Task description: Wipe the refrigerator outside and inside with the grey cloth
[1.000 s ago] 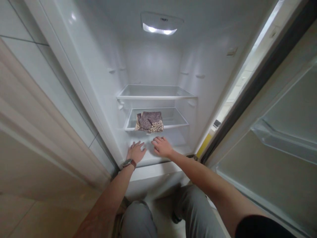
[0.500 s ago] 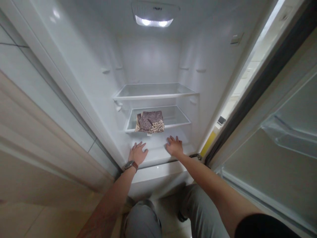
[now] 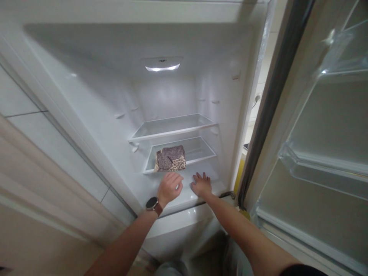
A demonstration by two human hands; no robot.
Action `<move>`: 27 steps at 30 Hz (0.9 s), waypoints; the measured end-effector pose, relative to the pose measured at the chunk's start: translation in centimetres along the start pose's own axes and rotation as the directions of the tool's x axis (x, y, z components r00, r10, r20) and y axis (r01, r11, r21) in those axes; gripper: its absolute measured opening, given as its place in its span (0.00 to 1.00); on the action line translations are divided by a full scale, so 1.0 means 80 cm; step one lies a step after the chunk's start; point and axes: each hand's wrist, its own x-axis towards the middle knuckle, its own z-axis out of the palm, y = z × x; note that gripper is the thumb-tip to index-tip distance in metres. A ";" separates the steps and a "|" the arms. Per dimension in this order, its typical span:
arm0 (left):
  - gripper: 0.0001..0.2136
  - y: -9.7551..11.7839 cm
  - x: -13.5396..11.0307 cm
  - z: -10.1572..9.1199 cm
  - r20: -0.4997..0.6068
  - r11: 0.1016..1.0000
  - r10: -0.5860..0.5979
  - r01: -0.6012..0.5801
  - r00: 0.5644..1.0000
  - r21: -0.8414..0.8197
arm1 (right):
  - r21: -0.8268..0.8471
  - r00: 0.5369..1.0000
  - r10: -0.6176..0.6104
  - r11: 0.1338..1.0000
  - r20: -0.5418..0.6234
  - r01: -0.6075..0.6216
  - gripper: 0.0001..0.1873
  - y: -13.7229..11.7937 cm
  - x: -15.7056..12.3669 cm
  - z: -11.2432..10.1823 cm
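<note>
My left hand [image 3: 170, 188], a watch [image 3: 153, 205] on its wrist, is raised just below and in front of the folded cloth. Its fingers are curled in and I see nothing in them. My right hand [image 3: 201, 184] lies flat with fingers spread on the white floor [image 3: 185, 197] of the fridge compartment. The folded purple-brown cloth [image 3: 171, 158] with a cream pattern rests on the lower glass shelf [image 3: 198, 147], its near edge reaching the shelf's front rim. Neither hand seems to hold it.
Above is another glass shelf [image 3: 175, 126], and a lit lamp [image 3: 162, 68] is at the ceiling. The open fridge door [image 3: 322, 126] with a clear door bin [image 3: 324, 165] stands on the right. A tiled wall [image 3: 54, 142] runs along the left.
My left hand has lifted off the compartment floor and curled, moving toward the cloth. My right hand stays on the floor. The view has tilted up, showing more of the fridge's top and door.
</note>
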 end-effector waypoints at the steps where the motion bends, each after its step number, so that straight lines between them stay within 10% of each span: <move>1: 0.14 0.006 0.025 -0.019 -0.017 1.000 0.011 -0.010 1.000 0.028 | 0.001 1.000 0.003 1.000 0.004 -0.003 0.31 0.000 0.000 -0.001; 6: 0.20 -0.020 0.119 -0.062 -0.072 0.960 -0.251 0.258 0.965 0.111 | 0.011 1.000 -0.004 1.000 0.002 0.004 0.30 -0.001 -0.001 -0.003; 12: 0.30 -0.065 0.140 -0.019 0.172 0.926 -0.331 0.283 0.928 0.251 | 0.029 0.999 -0.013 0.999 -0.036 0.014 0.30 -0.001 0.001 0.004; 27: 0.39 -0.026 0.203 0.015 0.246 0.900 -0.398 0.325 0.884 0.289 | 0.029 0.997 -0.018 0.999 -0.077 0.020 0.28 -0.004 -0.003 0.002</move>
